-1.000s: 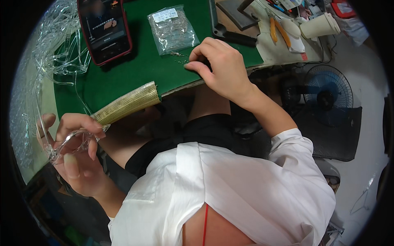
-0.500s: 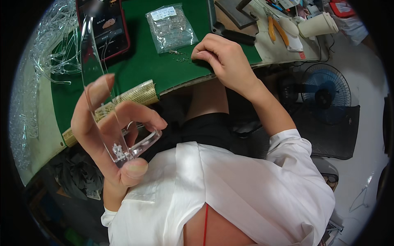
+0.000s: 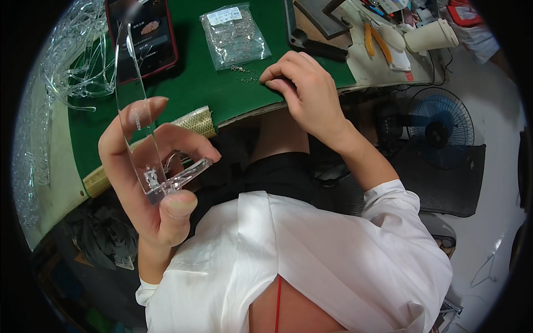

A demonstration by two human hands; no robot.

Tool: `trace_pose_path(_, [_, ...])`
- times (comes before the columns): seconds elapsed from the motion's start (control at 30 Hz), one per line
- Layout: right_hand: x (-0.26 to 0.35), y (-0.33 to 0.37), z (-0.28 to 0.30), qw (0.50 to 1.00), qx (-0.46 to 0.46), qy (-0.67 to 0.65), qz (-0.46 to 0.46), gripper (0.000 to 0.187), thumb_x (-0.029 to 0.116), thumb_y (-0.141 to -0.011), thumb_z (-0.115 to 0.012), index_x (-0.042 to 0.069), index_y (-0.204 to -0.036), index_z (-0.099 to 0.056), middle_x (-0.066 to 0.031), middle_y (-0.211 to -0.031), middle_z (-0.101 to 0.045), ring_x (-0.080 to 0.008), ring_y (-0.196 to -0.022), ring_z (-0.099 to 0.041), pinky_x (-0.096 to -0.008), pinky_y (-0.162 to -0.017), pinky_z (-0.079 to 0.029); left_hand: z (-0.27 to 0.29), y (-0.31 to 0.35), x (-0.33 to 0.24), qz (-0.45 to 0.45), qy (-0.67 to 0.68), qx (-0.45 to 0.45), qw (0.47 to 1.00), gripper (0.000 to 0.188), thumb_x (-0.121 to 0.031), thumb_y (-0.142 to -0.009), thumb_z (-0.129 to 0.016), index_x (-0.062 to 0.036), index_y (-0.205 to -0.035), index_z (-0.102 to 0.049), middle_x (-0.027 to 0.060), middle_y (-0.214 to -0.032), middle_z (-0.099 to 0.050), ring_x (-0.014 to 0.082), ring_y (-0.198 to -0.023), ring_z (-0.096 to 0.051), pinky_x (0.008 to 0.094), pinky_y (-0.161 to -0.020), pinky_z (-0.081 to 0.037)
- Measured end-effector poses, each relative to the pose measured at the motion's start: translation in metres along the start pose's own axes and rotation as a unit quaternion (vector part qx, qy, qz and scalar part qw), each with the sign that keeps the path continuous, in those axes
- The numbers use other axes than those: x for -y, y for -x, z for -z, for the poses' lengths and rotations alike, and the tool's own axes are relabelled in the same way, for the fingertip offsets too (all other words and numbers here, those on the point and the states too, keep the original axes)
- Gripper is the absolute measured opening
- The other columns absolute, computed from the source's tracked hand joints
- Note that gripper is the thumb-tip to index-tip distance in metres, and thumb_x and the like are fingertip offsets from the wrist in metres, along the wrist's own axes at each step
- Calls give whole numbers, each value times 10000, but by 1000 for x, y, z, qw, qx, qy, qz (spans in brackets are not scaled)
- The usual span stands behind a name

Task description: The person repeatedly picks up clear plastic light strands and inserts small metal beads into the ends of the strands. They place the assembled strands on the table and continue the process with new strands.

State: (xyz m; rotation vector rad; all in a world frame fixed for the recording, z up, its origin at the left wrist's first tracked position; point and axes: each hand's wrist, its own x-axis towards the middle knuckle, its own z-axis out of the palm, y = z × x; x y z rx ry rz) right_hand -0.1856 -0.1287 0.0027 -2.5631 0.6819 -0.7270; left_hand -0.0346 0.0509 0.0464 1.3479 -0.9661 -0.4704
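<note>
In my left hand (image 3: 133, 161) is a clear plastic eyeglass frame (image 3: 189, 175), gripped near its hinge between thumb and fingers. One long transparent temple (image 3: 129, 77) rises from the hinge past my index finger. My right hand (image 3: 302, 91) rests on the green mat with thumb and forefinger pinched together, beside a scatter of tiny metal screws (image 3: 241, 71). Whatever sits between those fingertips is too small to make out. Just behind the screws lies a clear zip bag (image 3: 236, 41) of small metal parts with a white label.
A phone (image 3: 147, 36) in a red case lies at the back left, near a heap of clear temples (image 3: 69, 72). A gold patterned roll (image 3: 194, 123) runs along the mat's front edge. Orange-handled pliers (image 3: 377, 44), a white cup (image 3: 432, 36) and a fan (image 3: 441, 127) are rightward.
My left hand has tilted the eyeglass frame and shifted it slightly left and up. The right hand stays at the screws, its fingertips barely moved.
</note>
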Motion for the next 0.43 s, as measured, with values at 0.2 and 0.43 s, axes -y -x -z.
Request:
trace_pose_path(0.2, [-4,-3,-1,1000,-10,-23,-1,25,76,-793,-664,67,-814,-675,-50,-799,-603,-247,-786,-587,-358,-683,-479,1,-1,2,-15,-1,2,1000,877,-707,-847,-497,-14,-1345,-299,146,-771,-623,156,-664,-601,190,-479,-332])
trace_pose_path(0.43, [-4,-8,0,1000,19,-11,7,43,98,-798,-661,65,-816,-681,-50,-807,-614,-250,-790,-591,-357,-697,-482,1,-1,0,-8,-15,-8,1000,879,-736,-839,-470,-41,-1348,-294,150,-774,-626,164,-663,-601,192,-483,-333])
